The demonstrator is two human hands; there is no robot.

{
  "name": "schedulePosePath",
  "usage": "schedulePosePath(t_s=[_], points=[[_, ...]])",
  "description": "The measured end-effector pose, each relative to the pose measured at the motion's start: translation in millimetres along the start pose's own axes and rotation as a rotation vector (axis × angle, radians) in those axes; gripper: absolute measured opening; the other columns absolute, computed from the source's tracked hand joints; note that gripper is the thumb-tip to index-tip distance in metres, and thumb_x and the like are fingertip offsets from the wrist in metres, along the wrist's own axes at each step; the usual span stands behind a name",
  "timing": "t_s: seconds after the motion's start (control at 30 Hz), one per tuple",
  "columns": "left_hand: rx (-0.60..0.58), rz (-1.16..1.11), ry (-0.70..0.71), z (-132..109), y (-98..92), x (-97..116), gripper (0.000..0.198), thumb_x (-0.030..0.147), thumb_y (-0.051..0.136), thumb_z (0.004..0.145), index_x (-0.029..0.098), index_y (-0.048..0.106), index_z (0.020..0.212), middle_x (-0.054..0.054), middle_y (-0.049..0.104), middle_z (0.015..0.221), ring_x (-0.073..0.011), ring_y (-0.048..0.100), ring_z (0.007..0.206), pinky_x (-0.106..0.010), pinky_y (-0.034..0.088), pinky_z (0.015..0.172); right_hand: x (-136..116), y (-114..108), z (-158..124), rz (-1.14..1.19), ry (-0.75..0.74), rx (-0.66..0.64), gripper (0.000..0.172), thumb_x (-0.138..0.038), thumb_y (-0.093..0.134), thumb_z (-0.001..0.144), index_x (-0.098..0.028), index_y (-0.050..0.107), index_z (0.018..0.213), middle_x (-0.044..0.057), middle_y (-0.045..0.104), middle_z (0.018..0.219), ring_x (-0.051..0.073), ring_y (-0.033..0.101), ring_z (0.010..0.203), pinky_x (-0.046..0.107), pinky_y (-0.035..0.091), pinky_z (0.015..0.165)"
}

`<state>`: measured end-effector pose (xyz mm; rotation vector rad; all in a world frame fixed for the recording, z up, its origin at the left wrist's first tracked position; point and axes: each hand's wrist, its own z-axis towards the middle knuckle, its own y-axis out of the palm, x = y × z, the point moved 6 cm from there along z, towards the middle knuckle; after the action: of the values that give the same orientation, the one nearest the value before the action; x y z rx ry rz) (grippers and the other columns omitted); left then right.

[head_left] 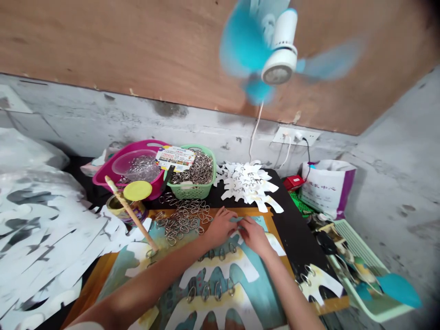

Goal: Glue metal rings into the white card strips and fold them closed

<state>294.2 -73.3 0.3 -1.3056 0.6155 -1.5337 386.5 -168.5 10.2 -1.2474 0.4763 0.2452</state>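
Left hand (220,227) and right hand (253,237) curled, fingertips meeting on a teal-and-white printed card cutout (220,270) lying on an orange board (247,211); can't tell if pinching or just touching. Metal rings (211,254) sit in a row along the cutout. Loose rings (182,220) just left of hands. Behind: green basket of rings (192,176), pink basket (127,167), white cutouts (245,183).

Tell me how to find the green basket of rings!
Find the black table under the blue fan. Two tubs sit at its back edge. The right one is the green plastic basket, with holes in its sides, unlike the pink tub.
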Motion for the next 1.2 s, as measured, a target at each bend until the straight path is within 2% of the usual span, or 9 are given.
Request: schedulePosePath(t_s=[0.2,0.3,0.43,0.6,0.7,0.83,0.9,1.1,1.2], points=[[-0.031,-0.043,0.092,0.1,-0.2,1.9,0.016,0.014,0.057,0.086,0.023,0.069,0.081,-0.004,0.068,0.105,-0.0202,0.056,0.109,-0.047,0.02,0.116,-0.4,8.6,2.5,-0.023,-0.031,-0.022,0.02,-0.005,0.055,0.087,-0.021,0.065,0.084,0.002,0.062,0.084,0.018,0.058,0.081,0.026,0.041,0.068],[-0.054,-0.066,0.07,2.6,-1.2,-1.1,0.015,0.012,0.058,0.083,0.023,0.067,0.085,-0.002,0.068,0.095,-0.0199,0.057,0.107,-0.049,0.016,0.117,-0.4,9.5,-1.3,-0.036,-0.037,-0.016,0.02,-0.006,0.053,0.089,-0.021,0.065,0.085,0.002,0.063,0.082,0.018,0.058,0.079,0.026,0.041,0.067],[-0.069,-0.08,0.016,3.2,-2.1,-3.0,0.025,0.01,0.061,0.079,0.025,0.066,0.099,-0.003,0.067,0.1,-0.0223,0.054,0.111,-0.055,0.011,0.116,-1.5,11.6,-8.9,-0.052,-0.038,0.009,0.019,-0.009,0.051,0.092,-0.02,0.066,0.087,0.005,0.063,0.083,0.021,0.057,0.083,0.028,0.042,0.071],[-0.082,-0.065,0.019,1.7,-3.3,2.3,0.018,0.011,0.059,0.08,0.025,0.068,0.087,-0.001,0.069,0.093,-0.0227,0.053,0.11,-0.059,0.001,0.116,-6.1,13.3,-18.2,-0.049,-0.035,0.034,0.019,-0.011,0.048,0.093,-0.019,0.066,0.091,0.007,0.06,0.093,0.021,0.057,0.087,0.029,0.044,0.075],[-0.067,-0.055,0.034,1.1,-4.1,3.1,0.017,0.012,0.059,0.083,0.024,0.069,0.085,-0.003,0.069,0.105,-0.0231,0.052,0.116,-0.058,0.002,0.116,-7.2,8.6,-19.7,-0.044,-0.014,0.049,0.019,-0.014,0.047,0.094,-0.019,0.065,0.091,0.008,0.058,0.098,0.019,0.058,0.084,0.028,0.045,0.072],[-0.061,-0.081,0.076,0.2,-1.4,1.5,0.016,0.014,0.058,0.085,0.024,0.07,0.082,-0.003,0.065,0.124,-0.0233,0.049,0.125,-0.055,0.004,0.118,-6.4,0.8,-15.0,-0.035,-0.003,0.045,0.02,-0.012,0.048,0.091,-0.02,0.059,0.105,0.007,0.059,0.103,0.017,0.059,0.077,0.026,0.046,0.068],[-0.065,-0.095,0.09,-0.3,0.6,0.6,0.017,0.012,0.058,0.085,0.024,0.069,0.08,-0.002,0.068,0.118,-0.0227,0.052,0.123,-0.055,0.003,0.118,-6.3,-0.3,-11.4,-0.044,-0.016,0.034,0.024,-0.009,0.049,0.09,-0.021,0.058,0.109,0.006,0.06,0.1,0.018,0.06,0.079,0.026,0.046,0.068],[-0.076,-0.121,0.037,-0.1,1.6,-2.5,0.019,0.009,0.057,0.081,0.024,0.069,0.078,0.0,0.073,0.099,-0.0222,0.057,0.116,-0.056,0.0,0.118,-6.7,7.0,-11.4,-0.097,-0.088,0.001,0.021,-0.007,0.047,0.092,-0.02,0.064,0.09,0.005,0.061,0.087,0.02,0.059,0.082,0.028,0.045,0.07],[-0.08,-0.104,0.001,0.2,1.2,-3.1,0.019,0.009,0.058,0.08,0.024,0.069,0.077,0.001,0.073,0.096,-0.0243,0.056,0.119,-0.058,-0.003,0.117,-7.2,10.1,-18.1,-0.12,-0.115,0.008,0.025,-0.004,0.045,0.091,-0.018,0.065,0.093,0.008,0.06,0.091,0.021,0.056,0.085,0.031,0.046,0.074]])
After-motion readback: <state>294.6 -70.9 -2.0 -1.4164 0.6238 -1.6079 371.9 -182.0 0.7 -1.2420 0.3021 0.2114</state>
